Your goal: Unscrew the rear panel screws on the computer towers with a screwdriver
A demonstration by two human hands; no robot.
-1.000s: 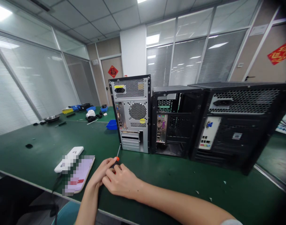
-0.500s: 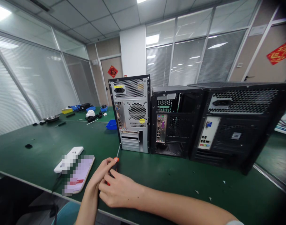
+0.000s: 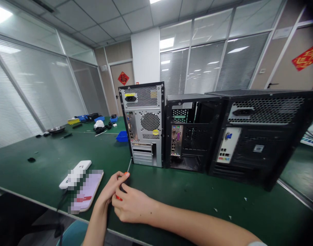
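Observation:
Both my hands are closed on a screwdriver [image 3: 129, 165] with a red and black handle. My left hand [image 3: 115, 184] pinches the front of the handle near the shaft. My right hand [image 3: 132, 203] wraps round the back end, hiding much of it. The thin metal shaft points up and away, its tip at the lower left corner of a silver-backed computer case [image 3: 146, 136]. Whether the tip sits in a screw is too small to tell. The case stands upright, its rear panel facing me.
Right of it stand a black computer case [image 3: 210, 136] with an open rear and a wider black case [image 3: 253, 150]. At left lie a white power bank [image 3: 79, 171] and a phone [image 3: 94, 186]. Behind are a blue bin [image 3: 122, 136] and a metal bowl [image 3: 56, 130]. Small white bits lie at right.
My right hand has shifted slightly right and up and turned on the screwdriver handle. My left hand and the shaft are almost where they were. The cases have not moved.

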